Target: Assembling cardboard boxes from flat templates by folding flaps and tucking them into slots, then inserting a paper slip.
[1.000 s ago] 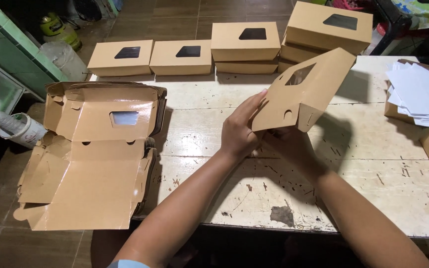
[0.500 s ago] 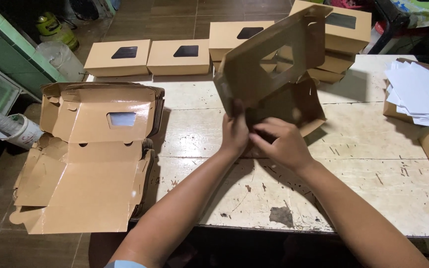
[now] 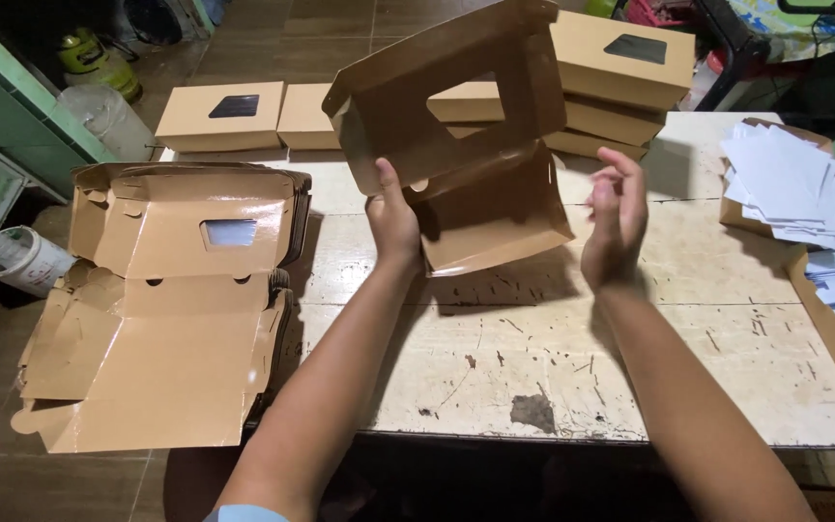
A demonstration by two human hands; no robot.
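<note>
My left hand grips the left side of a brown cardboard box with a windowed lid, held open above the worn white table. The lid stands up toward the back, its window cut-out facing me. My right hand hovers to the right of the box, fingers loosely curled, touching nothing. A stack of flat unfolded box blanks lies at the table's left edge, overhanging it.
Finished closed boxes line the far edge, with a taller stack at the back right. White paper sheets lie in trays at the right. A white bucket and bottles sit on the floor at left.
The box has been opened up, its lid raised. My right hand let go of it and moved away to the right; my left hand keeps holding it.
</note>
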